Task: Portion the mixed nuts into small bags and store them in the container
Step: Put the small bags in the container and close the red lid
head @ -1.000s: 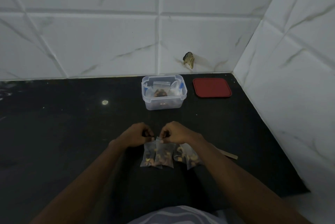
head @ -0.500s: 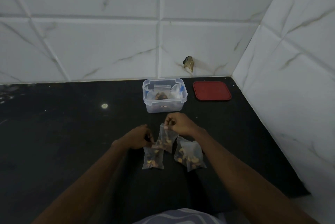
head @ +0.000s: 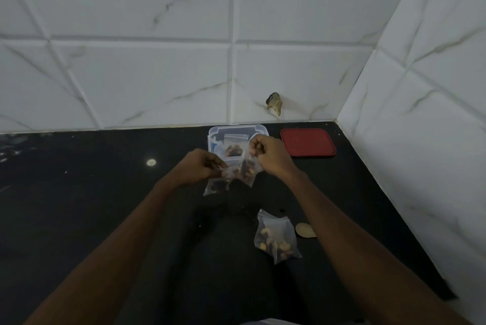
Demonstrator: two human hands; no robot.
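1. Hands: left hand (head: 202, 166) pinches one nut bag (head: 214, 187); right hand (head: 272, 156) pinches a second bag (head: 247, 172), both just before the open container (head: 236, 128).
2. On the counter (head: 105, 193) lies a third bag (head: 276, 240), near the right forearm.
3. Beside the container lies a red lid (head: 307, 141).

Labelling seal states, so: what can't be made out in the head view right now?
All head view:
- Seals of the held bags: covered by the pinching left hand and right hand, and blurred.
- Bag count in the container: hands and held bags block it.
- Tan disc beside the lying bag: partly cut off by the right forearm, too dim to identify.
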